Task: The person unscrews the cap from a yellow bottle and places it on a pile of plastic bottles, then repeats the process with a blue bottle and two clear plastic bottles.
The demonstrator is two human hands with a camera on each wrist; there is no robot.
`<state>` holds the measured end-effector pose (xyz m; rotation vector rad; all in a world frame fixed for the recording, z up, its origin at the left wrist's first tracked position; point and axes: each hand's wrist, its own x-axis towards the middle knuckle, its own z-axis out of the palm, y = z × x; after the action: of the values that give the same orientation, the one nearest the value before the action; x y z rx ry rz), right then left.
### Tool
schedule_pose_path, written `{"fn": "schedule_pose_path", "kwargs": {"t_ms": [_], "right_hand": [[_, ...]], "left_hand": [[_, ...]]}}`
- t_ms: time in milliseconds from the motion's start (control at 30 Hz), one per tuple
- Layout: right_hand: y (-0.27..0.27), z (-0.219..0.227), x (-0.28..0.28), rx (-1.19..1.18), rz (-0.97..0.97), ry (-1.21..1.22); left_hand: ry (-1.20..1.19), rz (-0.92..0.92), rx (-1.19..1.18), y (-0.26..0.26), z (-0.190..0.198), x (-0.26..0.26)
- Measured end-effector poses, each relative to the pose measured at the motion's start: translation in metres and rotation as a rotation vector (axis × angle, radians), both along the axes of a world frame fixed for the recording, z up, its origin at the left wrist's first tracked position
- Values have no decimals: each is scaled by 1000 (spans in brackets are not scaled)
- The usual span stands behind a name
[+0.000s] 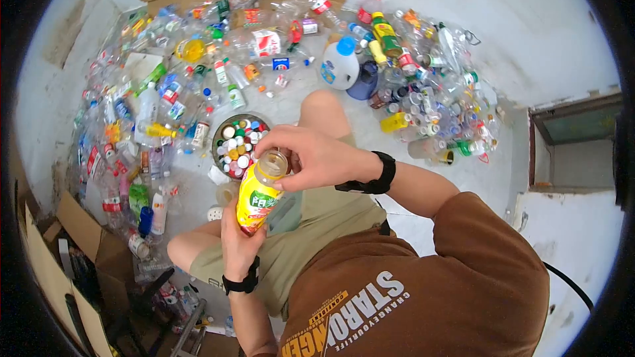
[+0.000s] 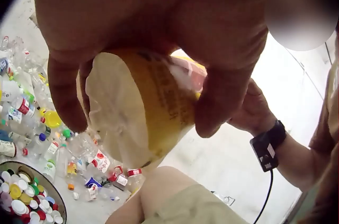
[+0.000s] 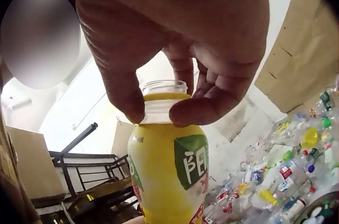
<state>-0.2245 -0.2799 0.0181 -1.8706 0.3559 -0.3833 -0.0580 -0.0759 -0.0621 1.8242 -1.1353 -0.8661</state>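
Gripping yellow-labelled bottle [image 1: 256,197] round its base w/ left hand [image 1: 239,241]; pinching its open neck w/ right hand [image 1: 316,157] fingertips. Sitting near bowl of caps [image 1: 237,143], amid plastic bottles [image 1: 165,92] on floor.

Yellow-labelled plastic bottle [image 1: 256,197], centre of the frame, over my lap. Clear body, wrap label with green patch and white characters. Uncapped, mouth open. Held tilted, neck toward upper right; base in my left hand, neck pinched by my right fingers [image 3: 204,108].
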Motion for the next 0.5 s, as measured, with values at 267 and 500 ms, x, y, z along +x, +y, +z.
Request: {"fn": "schedule_pose_path", "kwargs": {"t_ms": [267, 500], "right_hand": [[-51, 2, -95, -19, -499, -11], [-82, -26, -240, -114, -1127, 258]], "left_hand": [[-23, 218, -37, 7, 2, 11], [138, 320, -25, 30, -21, 34]]}}
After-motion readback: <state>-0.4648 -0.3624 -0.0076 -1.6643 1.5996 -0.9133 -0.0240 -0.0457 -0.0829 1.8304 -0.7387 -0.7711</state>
